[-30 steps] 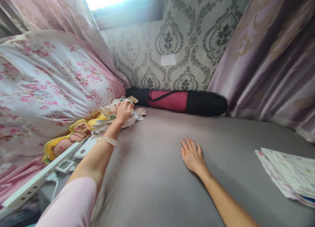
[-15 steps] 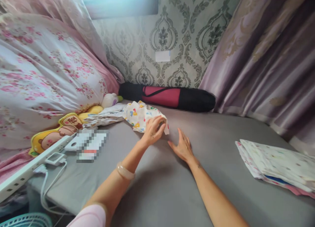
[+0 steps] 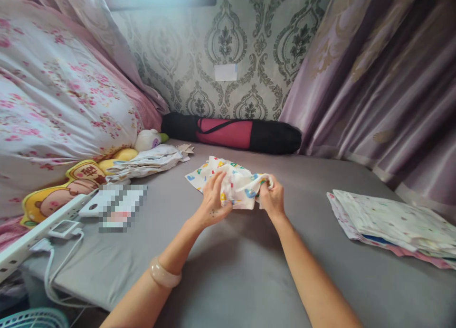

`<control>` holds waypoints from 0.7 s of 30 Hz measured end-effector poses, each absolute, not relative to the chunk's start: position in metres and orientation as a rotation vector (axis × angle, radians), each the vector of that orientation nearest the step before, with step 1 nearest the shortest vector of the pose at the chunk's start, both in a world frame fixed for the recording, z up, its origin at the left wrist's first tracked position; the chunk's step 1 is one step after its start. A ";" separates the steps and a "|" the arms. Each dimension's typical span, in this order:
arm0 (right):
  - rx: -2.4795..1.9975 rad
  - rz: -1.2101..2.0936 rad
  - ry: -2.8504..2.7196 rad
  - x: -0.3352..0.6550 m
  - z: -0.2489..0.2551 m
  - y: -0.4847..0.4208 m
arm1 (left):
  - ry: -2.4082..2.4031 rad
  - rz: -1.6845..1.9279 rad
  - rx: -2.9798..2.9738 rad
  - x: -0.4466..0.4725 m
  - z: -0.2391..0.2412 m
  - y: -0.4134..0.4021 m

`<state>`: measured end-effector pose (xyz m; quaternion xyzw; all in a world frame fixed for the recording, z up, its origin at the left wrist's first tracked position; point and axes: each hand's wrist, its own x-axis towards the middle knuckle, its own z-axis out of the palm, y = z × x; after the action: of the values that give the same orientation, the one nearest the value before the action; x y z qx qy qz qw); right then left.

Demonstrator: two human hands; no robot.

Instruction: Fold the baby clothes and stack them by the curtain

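Observation:
A small white cloth (image 3: 235, 183) with a colourful print lies rumpled on the grey bed sheet (image 3: 228, 271), partly lifted at its right end. My right hand (image 3: 272, 195) is closed round that bunched right end. Against the cloth's near left side rests my left hand (image 3: 213, 202), its fingers stretched and apart, the thumb by the lower edge. Whether the cloth is a garment I cannot tell. To the left lies a loose pile of light printed cloths (image 3: 149, 162).
A folded stack of cloths (image 3: 395, 223) lies at the right. Along the wall rests a black and red long bag (image 3: 228, 133). On the left are plush toys (image 3: 64, 195), a white power strip (image 3: 46, 235) with cables, and a teal basket (image 3: 33, 316) below the bed edge.
The printed cloth has come away from the left pile, towards me and to the right. My right hand, open before, has closed on it; my left hand's fingers have straightened.

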<state>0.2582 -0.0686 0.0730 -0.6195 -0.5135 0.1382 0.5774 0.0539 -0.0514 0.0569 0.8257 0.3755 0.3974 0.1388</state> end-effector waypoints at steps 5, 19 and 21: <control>-1.467 0.142 -0.994 0.270 0.116 -0.083 | 1.152 0.883 2.324 0.041 0.040 -0.049; -1.395 0.058 -0.784 0.293 0.154 -0.112 | 0.846 1.034 2.390 0.104 0.038 -0.066; -1.424 -0.015 -0.794 0.296 0.162 -0.120 | 0.885 1.049 2.178 0.100 0.048 -0.060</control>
<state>0.2958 -0.1201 0.1622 -0.6358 -0.3547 -0.0068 0.6855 0.1003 -0.0599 0.0484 0.8123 0.3300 0.3910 0.2799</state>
